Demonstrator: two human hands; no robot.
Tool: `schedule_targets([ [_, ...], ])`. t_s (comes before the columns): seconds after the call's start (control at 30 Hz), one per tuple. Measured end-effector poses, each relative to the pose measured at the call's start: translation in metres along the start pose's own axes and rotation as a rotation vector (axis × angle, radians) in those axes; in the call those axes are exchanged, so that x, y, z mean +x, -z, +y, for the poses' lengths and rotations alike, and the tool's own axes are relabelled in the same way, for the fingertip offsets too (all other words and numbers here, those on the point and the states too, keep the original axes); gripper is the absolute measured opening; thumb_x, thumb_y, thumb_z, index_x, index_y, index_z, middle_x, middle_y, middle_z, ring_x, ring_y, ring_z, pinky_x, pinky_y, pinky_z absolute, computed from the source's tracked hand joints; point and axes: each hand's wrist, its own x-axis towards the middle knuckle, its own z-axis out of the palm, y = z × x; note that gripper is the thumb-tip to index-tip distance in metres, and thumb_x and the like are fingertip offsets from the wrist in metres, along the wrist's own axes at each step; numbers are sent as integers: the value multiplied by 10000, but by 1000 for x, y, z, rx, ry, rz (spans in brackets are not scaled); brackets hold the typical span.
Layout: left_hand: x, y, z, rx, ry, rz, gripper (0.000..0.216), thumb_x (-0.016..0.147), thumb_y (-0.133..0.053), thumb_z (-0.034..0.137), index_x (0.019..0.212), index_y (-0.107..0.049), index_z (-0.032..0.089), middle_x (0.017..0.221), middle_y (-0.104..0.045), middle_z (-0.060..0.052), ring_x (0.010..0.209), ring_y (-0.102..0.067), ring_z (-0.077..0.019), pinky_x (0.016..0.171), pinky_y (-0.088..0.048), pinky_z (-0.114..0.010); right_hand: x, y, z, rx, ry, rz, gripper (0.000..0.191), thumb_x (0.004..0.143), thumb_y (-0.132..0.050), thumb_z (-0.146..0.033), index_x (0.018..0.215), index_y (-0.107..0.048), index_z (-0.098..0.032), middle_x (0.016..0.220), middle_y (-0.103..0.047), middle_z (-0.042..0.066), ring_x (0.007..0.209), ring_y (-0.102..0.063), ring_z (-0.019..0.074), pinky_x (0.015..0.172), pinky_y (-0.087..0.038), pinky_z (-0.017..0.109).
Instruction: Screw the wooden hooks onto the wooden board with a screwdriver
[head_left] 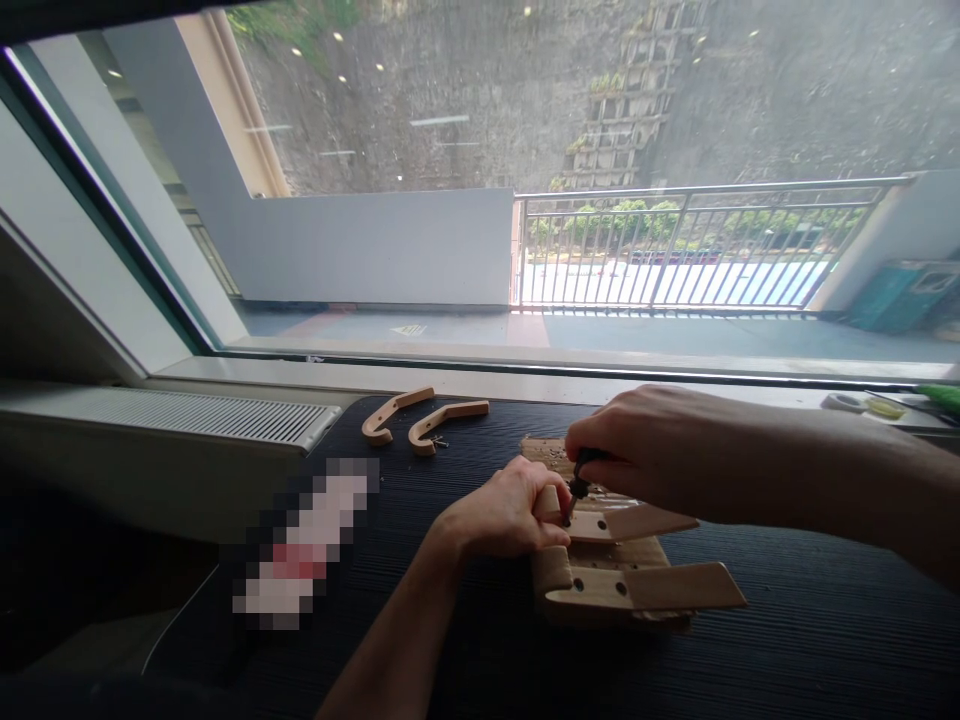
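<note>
My left hand (506,512) is closed around the curved end of a wooden hook (619,523) that lies across a rough-edged wooden board (654,552). Above it, my right hand (622,440) grips the dark handle of a screwdriver (576,488). Its shaft points down at the hook, close to my left fingers; the tip's exact contact is hard to make out. A second wooden hook (645,587), with two dark holes, lies on the board nearer to me. Small crumbs or chips are scattered on the board's far part.
Two loose wooden hooks (397,412) lie at the back of the dark table (465,650), with small screws (441,442) beside one. A pixelated item (307,545) is at the left. Behind are a white slatted vent (225,415) and a large window. A tape roll (844,403) sits far right.
</note>
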Motion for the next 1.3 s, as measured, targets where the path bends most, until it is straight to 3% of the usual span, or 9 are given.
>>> schedule_targets([
  [0.2, 0, -1, -3, 1, -23, 13, 267, 652, -714, 334, 878, -652, 208, 941, -573, -13, 875, -532, -179, 768, -455, -267, -5, 5, 1, 26, 35, 15, 178, 767, -491, -132, 796, -628, -241, 659, -609, -54, 530, -474, 84, 450, -260, 202],
  [0.5, 0, 0, 0, 41, 1, 25, 262, 654, -707, 355, 841, -628, 189, 875, -561, -2, 827, -523, -160, 713, -443, -240, 5, -6, 6, 79, 41, 2, 174, 819, -471, -212, 730, -620, -203, 643, -603, -26, 541, -478, 96, 436, -254, 213],
  [0.83, 1, 0, -1, 18, 1, 8, 228, 652, -722, 307, 814, -631, 176, 857, -559, -3, 854, -522, -167, 784, -439, -263, 6, -2, 3, -46, 49, -5, 238, 869, -410, -206, 768, -619, -153, 641, -583, 16, 520, -434, 103, 481, -244, 247],
  [1.03, 0, 1, 3, 12, 14, -7, 210, 660, -718, 299, 800, -620, 178, 846, -573, 6, 849, -533, -166, 781, -440, -253, 4, -2, 9, 101, 51, 59, 148, 802, -502, -233, 805, -650, -240, 660, -611, -38, 506, -442, 83, 476, -229, 220],
  [1.3, 0, 0, 0, 1, 8, 12, 215, 649, -732, 293, 789, -620, 174, 856, -576, -4, 876, -534, -177, 815, -441, -271, 5, -5, 11, 87, 72, 58, 163, 796, -476, -186, 742, -624, -227, 642, -595, -47, 525, -471, 90, 463, -252, 210],
])
